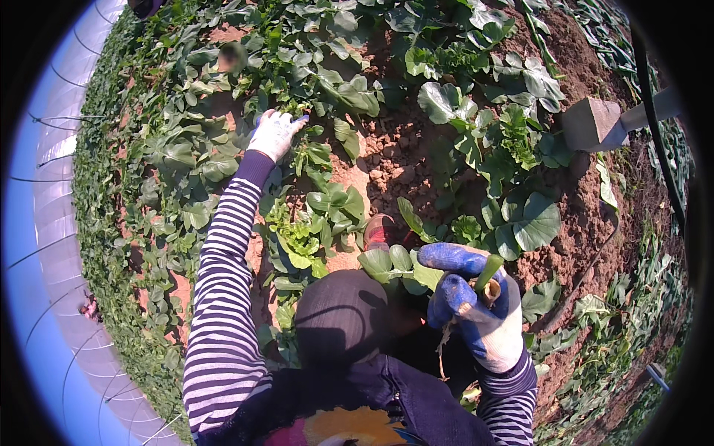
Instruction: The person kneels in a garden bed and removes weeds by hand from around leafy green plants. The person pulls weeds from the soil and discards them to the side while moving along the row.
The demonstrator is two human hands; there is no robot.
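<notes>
My left hand [275,134], in a white glove with blue fingertips, reaches forward into low leafy plants [320,152]. Its fingers curl down among the leaves, which hide what they grip. Nearer my body on the right, my right hand [480,308], in a blue-palmed white glove, is closed around a leafy plant's stem [491,291]. A green stub of leaf sticks up from that fist, and a thin pale root [443,353] dangles below it. Broad leaves [398,264] show just left of this hand; whether they belong to the held plant I cannot tell.
A red patterned shoe [378,230] and my dark-clad knee [342,316] are in the middle. Clods of reddish soil [398,160] lie between plant rows. A grey block on a post [593,125] and a black cable [645,82] stand right. A pale plastic tunnel [56,215] runs along the left.
</notes>
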